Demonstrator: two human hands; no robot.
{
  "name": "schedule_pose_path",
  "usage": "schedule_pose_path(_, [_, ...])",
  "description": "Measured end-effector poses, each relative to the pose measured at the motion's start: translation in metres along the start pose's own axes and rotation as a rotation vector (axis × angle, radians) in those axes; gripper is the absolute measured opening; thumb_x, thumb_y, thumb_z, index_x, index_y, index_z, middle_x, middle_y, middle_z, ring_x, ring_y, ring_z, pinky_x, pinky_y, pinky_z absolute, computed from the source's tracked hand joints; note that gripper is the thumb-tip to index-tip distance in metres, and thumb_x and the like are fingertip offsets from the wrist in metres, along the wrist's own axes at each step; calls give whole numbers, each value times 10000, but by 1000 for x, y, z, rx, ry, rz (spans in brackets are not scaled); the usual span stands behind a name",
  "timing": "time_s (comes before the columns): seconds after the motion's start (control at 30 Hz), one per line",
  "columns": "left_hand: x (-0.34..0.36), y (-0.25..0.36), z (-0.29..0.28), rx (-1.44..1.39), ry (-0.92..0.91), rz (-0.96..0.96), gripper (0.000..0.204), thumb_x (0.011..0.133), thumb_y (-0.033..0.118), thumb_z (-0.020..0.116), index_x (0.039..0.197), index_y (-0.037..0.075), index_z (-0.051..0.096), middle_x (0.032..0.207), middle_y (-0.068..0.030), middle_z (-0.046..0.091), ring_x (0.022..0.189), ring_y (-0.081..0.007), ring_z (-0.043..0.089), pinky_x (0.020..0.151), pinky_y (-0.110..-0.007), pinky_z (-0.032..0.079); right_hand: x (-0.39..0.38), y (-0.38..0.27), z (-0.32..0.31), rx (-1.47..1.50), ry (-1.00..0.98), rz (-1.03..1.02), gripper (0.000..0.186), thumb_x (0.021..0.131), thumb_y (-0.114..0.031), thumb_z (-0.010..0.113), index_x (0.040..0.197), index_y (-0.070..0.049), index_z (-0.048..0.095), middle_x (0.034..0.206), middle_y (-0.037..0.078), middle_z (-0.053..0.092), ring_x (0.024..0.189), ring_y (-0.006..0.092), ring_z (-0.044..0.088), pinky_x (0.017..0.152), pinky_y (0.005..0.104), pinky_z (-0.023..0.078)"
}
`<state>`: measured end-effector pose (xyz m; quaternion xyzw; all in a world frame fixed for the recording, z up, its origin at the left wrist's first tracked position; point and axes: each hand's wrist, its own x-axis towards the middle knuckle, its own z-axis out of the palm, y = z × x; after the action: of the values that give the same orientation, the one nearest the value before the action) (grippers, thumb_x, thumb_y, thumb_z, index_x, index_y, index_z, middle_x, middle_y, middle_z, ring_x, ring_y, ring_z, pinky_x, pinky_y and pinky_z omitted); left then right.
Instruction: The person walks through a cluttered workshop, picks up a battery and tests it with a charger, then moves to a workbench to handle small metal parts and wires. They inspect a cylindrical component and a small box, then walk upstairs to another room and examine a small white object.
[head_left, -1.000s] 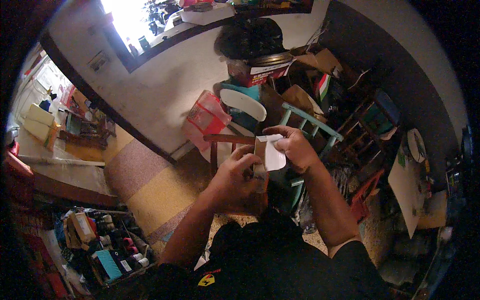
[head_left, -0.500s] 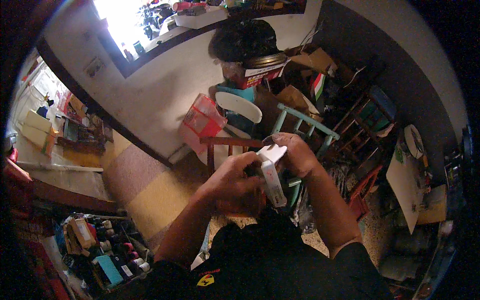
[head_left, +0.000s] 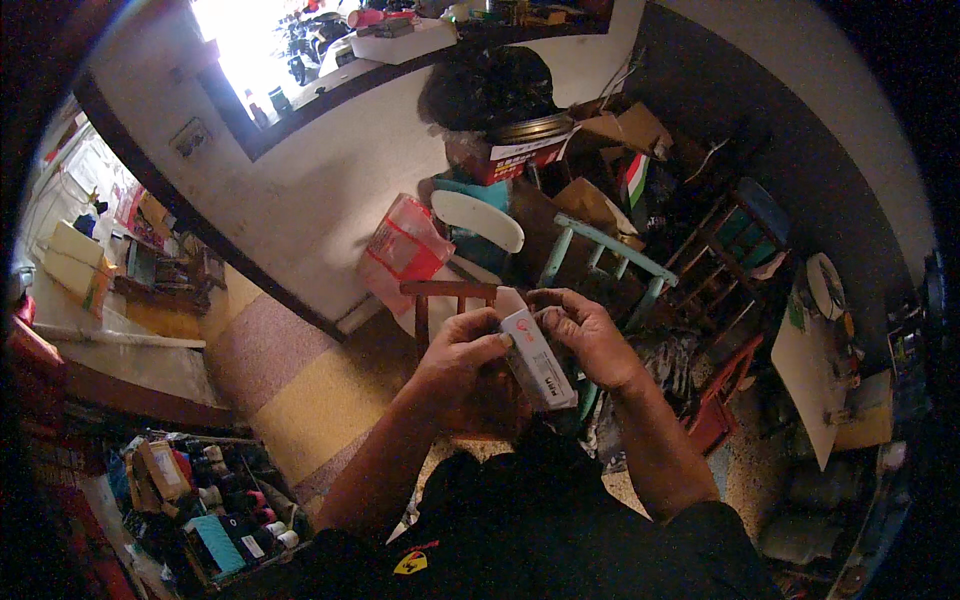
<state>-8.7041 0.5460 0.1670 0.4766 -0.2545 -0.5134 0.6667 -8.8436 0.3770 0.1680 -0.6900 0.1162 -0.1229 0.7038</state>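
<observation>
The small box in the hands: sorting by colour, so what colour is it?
Mostly white, with a red mark near the top; the small box shows in the head view.

Small white carton [head_left: 537, 360] gripped between left hand [head_left: 462, 362] and right hand [head_left: 590, 336], above a brown wooden chair [head_left: 452, 300].

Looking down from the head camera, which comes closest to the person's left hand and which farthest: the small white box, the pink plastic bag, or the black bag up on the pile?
1. Small white box: gripped in the left hand, with the right hand at its top.
2. Pink plastic bag: above the hand, by the white wall.
3. Black bag: highest on the pile, near the window ledge.
</observation>
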Motion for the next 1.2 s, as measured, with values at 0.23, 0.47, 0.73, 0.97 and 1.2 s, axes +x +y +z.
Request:
schedule_pose_path(0.23, [-4,-12,-9,-417,1,-10,301,850,80,581,1139,-3,562,944,-89,643,834,-186,641,765,-309,536,-11,-13,15,-132,-36,72,515,892,-312,704,1259,17,553,1152,134,638,1060,191,593,931,341,480])
schedule_pose_path(0.47, [-8,-36,-36,-626,-61,36,409,798,106,597,1187,13,514,892,-92,624,638,-150,590,564,-269,534,-9,-14,37,-449,131,-89,480,788,-288,747,1138,17,629,1085,189,648,987,318,646,888,380,503])
schedule_pose_path(0.73, [-19,-43,-42,-763,-167,118,359,852,42,561,1208,51,513,838,-22,538,557,-62,407,481,-187,369,-12,-18,41,-500,97,-75,501,772,-243,750,1169,24,604,1111,182,643,1040,288,631,921,379,489])
schedule_pose_path(0.97, [-17,-40,-38,-598,-120,149,404,843,24,591,1241,27,522,942,-60,610,638,-92,527,524,-207,441,1,-26,34,-551,-21,-153,545,779,-254,753,1219,18,583,1181,196,607,1077,330,611,952,391,470])
schedule_pose_path(1.2, [-16,-28,-16,-450,-74,106,321,846,17,621,1158,28,545,964,-59,621,810,-139,622,667,-274,524,22,-25,27,-180,-345,-1,476,901,-284,677,1266,-8,544,1140,123,633,1054,202,582,934,345,455])
